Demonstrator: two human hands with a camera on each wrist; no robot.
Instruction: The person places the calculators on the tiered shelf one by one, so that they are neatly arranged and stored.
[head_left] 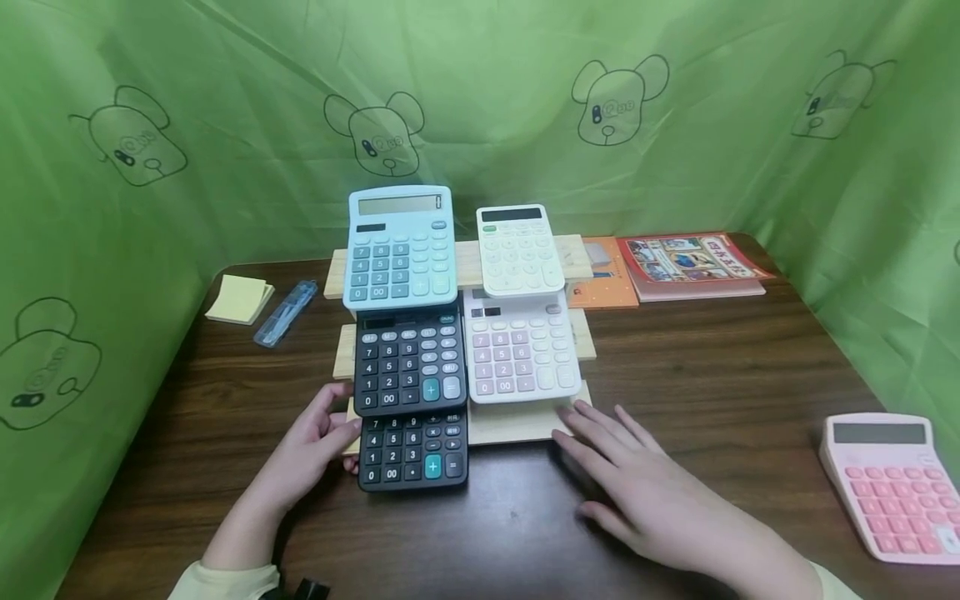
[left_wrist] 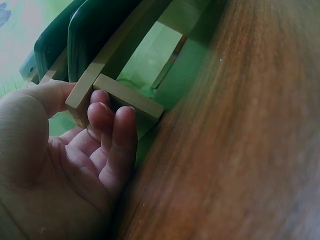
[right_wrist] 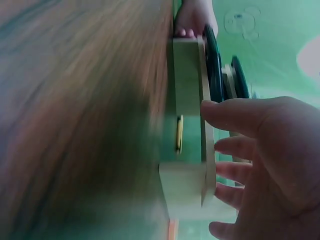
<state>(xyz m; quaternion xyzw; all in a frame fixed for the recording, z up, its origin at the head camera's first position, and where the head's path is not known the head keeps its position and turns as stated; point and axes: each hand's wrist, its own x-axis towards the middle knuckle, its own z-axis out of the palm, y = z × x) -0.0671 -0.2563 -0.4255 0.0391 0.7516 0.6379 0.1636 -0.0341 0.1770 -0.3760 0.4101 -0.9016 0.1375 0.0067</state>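
A tiered wooden stand point(head_left: 517, 427) bears several calculators. At its left end my left hand point(head_left: 309, 437) grips the lowest plank point(left_wrist: 95, 82), thumb on the upper face and fingers curled beneath. My right hand point(head_left: 637, 479) lies with fingers extended, fingertips right at the plank's right end. In the left column, a light blue calculator point(head_left: 401, 250) is on top, a black calculator point(head_left: 408, 362) in the middle, and another black calculator point(head_left: 412, 458) lowest, its upper part hidden. To the right, a white calculator point(head_left: 519, 250) sits above a white calculator with lilac keys point(head_left: 521, 350).
A pink calculator point(head_left: 892, 492) lies at the table's right edge. Yellow sticky notes point(head_left: 238, 300) and a blue translucent case point(head_left: 287, 313) are back left. Behind the stand on the right lie an orange booklet point(head_left: 618, 283) and a red picture book point(head_left: 693, 258). Green curtains point(head_left: 495, 100) surround the table.
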